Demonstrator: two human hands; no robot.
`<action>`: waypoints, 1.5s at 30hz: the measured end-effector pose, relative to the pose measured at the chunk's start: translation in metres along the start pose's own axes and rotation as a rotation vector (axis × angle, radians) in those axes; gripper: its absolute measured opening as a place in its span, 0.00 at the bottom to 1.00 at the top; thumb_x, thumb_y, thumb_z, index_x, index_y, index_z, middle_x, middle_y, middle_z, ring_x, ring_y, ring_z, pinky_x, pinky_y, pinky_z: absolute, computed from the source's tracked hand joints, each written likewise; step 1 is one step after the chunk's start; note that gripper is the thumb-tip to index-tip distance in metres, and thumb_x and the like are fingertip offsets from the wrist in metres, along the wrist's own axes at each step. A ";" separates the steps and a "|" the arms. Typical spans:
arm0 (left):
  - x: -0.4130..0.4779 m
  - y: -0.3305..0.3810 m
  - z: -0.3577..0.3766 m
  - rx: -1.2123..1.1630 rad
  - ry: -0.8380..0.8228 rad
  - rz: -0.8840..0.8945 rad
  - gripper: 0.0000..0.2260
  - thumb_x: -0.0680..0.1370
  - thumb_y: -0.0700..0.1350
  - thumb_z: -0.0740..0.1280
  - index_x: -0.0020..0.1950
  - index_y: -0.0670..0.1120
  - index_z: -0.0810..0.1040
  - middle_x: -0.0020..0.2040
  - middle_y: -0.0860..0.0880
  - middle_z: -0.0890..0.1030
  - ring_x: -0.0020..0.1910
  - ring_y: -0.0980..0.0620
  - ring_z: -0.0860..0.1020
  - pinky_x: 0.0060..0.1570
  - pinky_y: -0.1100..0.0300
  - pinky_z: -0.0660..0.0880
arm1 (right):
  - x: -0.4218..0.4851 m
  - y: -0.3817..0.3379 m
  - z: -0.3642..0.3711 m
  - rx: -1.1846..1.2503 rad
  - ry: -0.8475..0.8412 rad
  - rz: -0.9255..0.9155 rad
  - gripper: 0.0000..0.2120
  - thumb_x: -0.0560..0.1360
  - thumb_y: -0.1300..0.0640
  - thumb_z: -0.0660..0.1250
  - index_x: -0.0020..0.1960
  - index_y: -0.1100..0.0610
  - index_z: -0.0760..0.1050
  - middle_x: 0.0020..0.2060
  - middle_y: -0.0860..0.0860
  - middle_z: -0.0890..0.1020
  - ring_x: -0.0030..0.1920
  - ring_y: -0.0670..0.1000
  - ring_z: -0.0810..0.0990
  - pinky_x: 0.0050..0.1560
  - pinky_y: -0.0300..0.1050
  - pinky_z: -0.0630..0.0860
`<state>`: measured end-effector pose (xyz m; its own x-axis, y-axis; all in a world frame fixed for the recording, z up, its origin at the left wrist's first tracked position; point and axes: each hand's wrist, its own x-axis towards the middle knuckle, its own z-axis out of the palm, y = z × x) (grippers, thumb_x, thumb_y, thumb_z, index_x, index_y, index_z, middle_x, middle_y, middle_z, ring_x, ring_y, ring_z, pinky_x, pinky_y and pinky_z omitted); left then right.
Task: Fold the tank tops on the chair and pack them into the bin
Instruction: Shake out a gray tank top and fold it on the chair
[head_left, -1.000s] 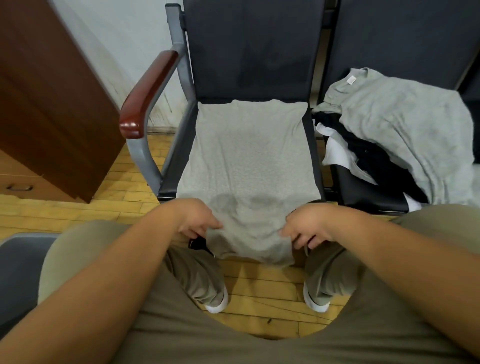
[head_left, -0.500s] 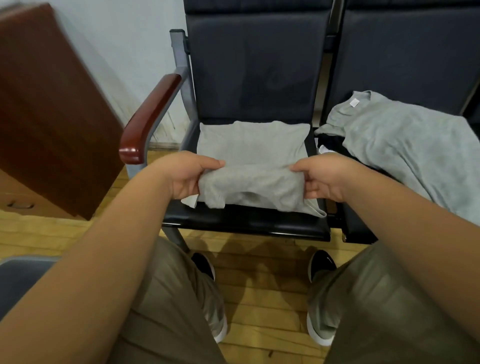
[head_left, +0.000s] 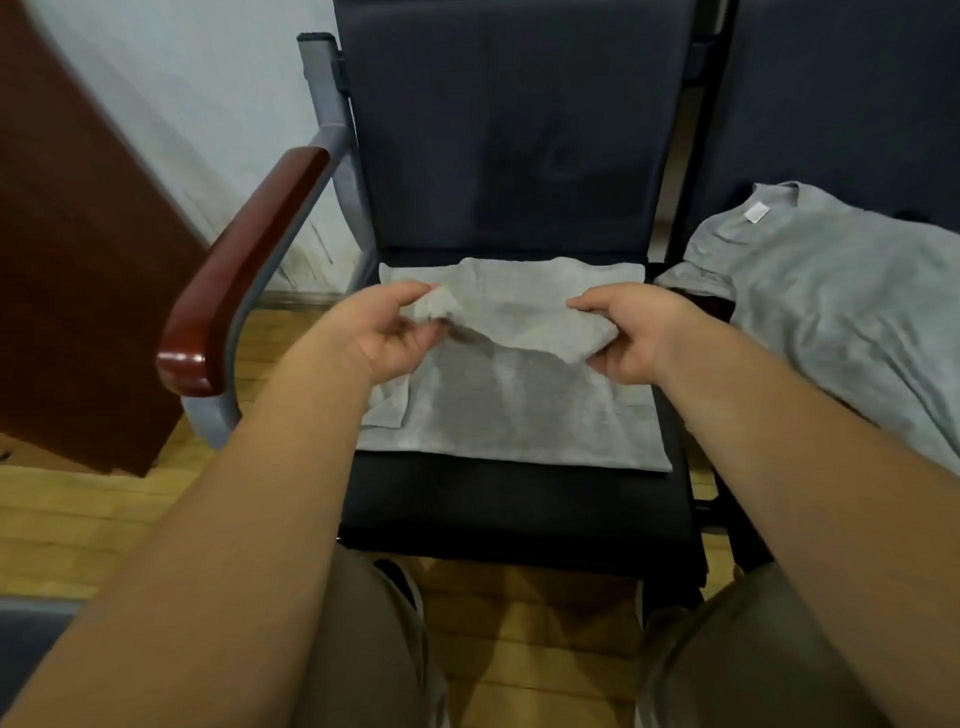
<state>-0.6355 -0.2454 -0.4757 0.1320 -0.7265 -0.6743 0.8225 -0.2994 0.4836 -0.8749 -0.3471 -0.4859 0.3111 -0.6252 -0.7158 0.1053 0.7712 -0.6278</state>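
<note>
Wooden floorboards (head_left: 78, 519) and a pale wall (head_left: 182, 104) frame a dark upholstered chair (head_left: 509, 509) with a grey metal frame and a glossy red-brown armrest (head_left: 244, 270) on its left side.

The left hand (head_left: 395, 332) has its thumb on top and its curled fingers (head_left: 423, 332) beneath, pinching the left end of a raised fold of the grey tank top (head_left: 509, 405). The right hand (head_left: 631, 335) pinches the right end of the same fold the same way, thumb above and fingers tucked under the cloth. Between the two hands the held edge sags a little and hangs just above the lower layer. The rest of the tank top lies flat on the seat, its far edge close to the backrest and its near edge stopping short of the front of the seat, where bare dark upholstery shows. A small flap of cloth sticks out at the near left, under the left wrist.

Both bare forearms reach in from the bottom corners, over olive trousers (head_left: 363, 649) and the toe of a dark shoe (head_left: 400, 579).

On the neighbouring seat to the right lies a loose grey garment (head_left: 841, 301), with a small white label (head_left: 756, 212) at its neckline; no writing on it can be read. A dark brown wooden cabinet (head_left: 78, 260) stands at the left edge, blurred.
</note>
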 end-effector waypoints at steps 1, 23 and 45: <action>0.009 0.005 0.000 -0.124 -0.006 -0.004 0.17 0.82 0.34 0.69 0.71 0.32 0.76 0.64 0.34 0.80 0.53 0.43 0.87 0.45 0.56 0.86 | 0.007 -0.005 0.002 0.090 -0.034 -0.001 0.11 0.80 0.65 0.71 0.62 0.65 0.80 0.53 0.60 0.88 0.53 0.56 0.89 0.60 0.51 0.84; 0.038 0.003 -0.057 2.034 0.375 0.067 0.21 0.72 0.56 0.81 0.51 0.43 0.76 0.55 0.45 0.81 0.50 0.45 0.80 0.44 0.52 0.75 | 0.050 0.015 -0.034 -1.335 0.315 -0.178 0.15 0.84 0.61 0.61 0.39 0.55 0.68 0.42 0.52 0.75 0.40 0.49 0.72 0.46 0.43 0.75; 0.010 0.008 -0.079 1.750 0.579 -0.031 0.28 0.82 0.44 0.73 0.79 0.39 0.68 0.64 0.39 0.78 0.54 0.41 0.82 0.40 0.50 0.79 | 0.015 0.020 -0.050 -1.557 0.365 -0.154 0.23 0.80 0.58 0.68 0.72 0.65 0.73 0.51 0.57 0.77 0.55 0.59 0.74 0.60 0.53 0.75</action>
<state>-0.5844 -0.2064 -0.5230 0.5917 -0.5444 -0.5946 -0.5689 -0.8045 0.1704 -0.9158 -0.3474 -0.5246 0.1339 -0.8512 -0.5075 -0.9754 -0.0227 -0.2193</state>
